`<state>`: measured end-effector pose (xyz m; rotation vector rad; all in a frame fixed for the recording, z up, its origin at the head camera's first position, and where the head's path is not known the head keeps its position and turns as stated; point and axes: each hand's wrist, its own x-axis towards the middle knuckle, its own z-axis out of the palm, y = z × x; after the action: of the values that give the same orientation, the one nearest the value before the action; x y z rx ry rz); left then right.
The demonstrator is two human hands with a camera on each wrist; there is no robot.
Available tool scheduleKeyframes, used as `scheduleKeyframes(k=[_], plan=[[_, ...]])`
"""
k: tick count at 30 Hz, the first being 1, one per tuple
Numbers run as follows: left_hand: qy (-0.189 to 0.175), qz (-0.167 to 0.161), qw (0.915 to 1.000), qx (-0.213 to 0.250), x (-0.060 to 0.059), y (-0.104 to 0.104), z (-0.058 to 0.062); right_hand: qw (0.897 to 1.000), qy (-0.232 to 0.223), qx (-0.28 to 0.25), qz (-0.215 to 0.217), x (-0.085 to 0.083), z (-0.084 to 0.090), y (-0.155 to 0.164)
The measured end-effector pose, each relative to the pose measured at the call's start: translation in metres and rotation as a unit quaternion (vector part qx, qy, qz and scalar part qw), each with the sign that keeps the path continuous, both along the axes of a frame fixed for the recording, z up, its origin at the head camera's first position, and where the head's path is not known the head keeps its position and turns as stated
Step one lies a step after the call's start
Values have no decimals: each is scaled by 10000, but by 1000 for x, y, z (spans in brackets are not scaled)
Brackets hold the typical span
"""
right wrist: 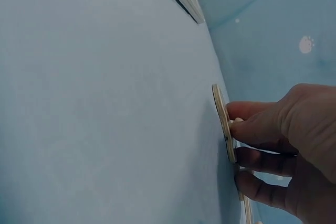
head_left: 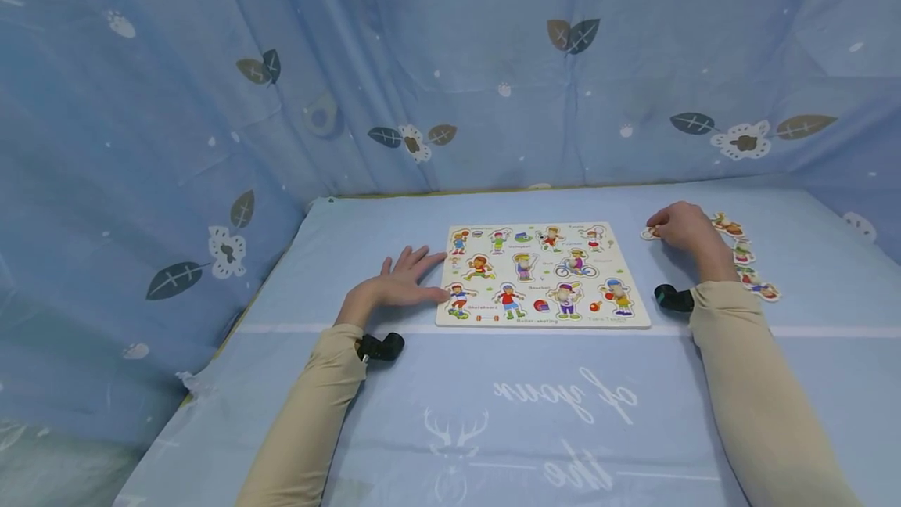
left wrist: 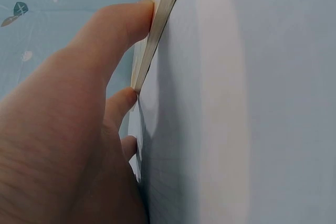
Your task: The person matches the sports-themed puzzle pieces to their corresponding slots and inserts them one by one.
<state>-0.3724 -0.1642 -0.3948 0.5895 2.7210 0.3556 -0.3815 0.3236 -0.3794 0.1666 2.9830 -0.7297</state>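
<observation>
A wooden puzzle board [head_left: 538, 315] with printed sports figures and words lies flat on the table. At its left side, my left hand [head_left: 403, 280] spreads its fingers, with thumb and forefinger touching the board's edge [left wrist: 160, 11]. To the right of the board, my right hand [head_left: 681, 227] pinches a small wooden puzzle piece [right wrist: 222, 121] between thumb and fingers by what looks like its knob. The piece is tilted on edge in the right wrist view, close over the tablecloth. Most of its picture is hidden by the fingers in the head view.
More puzzle pieces [head_left: 762, 288] lie in a loose column beside my right forearm, partly hidden by the hand. Light blue cloth [head_left: 535, 382] with white lettering covers the table. A patterned blue curtain [head_left: 493, 61] hangs behind it. Each wrist carries a black camera [head_left: 383, 347].
</observation>
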Motion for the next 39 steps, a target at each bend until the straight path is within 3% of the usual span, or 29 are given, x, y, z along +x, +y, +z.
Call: scheduleKeyframes(k=[11,39], plan=[[-17,-28,10000,71,-2,-1,-2,9997,65,201,75,2,6,-5],[51,-58,10000,62,1,-1,0,9990,356,125,231,17,20,-8]])
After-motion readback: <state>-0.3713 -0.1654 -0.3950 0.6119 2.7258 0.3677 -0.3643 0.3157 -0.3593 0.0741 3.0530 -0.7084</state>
